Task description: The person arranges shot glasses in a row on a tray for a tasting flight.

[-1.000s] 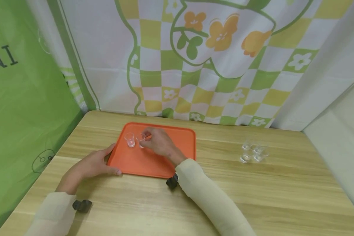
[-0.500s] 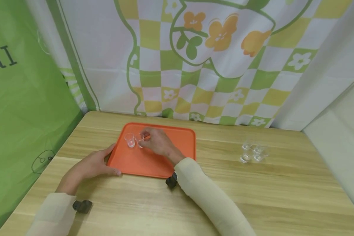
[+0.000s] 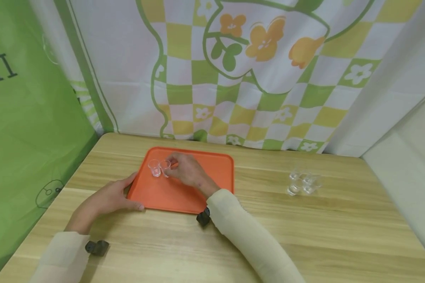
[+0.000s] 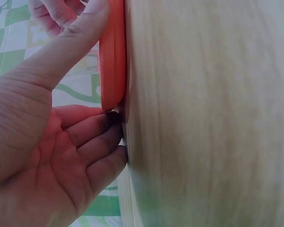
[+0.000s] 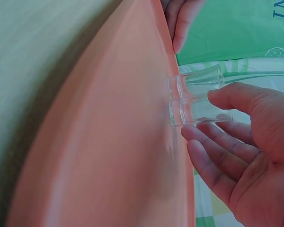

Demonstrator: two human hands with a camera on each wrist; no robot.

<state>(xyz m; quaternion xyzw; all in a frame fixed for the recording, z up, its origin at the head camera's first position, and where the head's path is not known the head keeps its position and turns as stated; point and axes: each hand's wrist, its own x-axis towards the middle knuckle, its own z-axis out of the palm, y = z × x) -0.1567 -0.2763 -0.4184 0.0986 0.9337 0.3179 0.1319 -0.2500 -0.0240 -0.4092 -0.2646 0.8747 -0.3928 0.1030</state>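
Note:
On the orange tray, near its far left corner, a small clear shot glass stands upright. Right beside it is a second clear shot glass, pinched between the thumb and fingers of my right hand. In the right wrist view the two glasses stand side by side, their walls overlapping, bases at the tray surface. My left hand rests at the tray's near left corner, thumb along the front edge and the loosely extended fingers against the left side. In the left wrist view those fingers also touch the tabletop.
Several more clear glasses stand grouped on the right part of the wooden table. A patterned curtain hangs behind the table's back edge, and a green cloth hangs along the left.
My right hand has slid the pinched shot glass slightly left, narrowing the gap to the other glass. The left hand and the tray stay in place.

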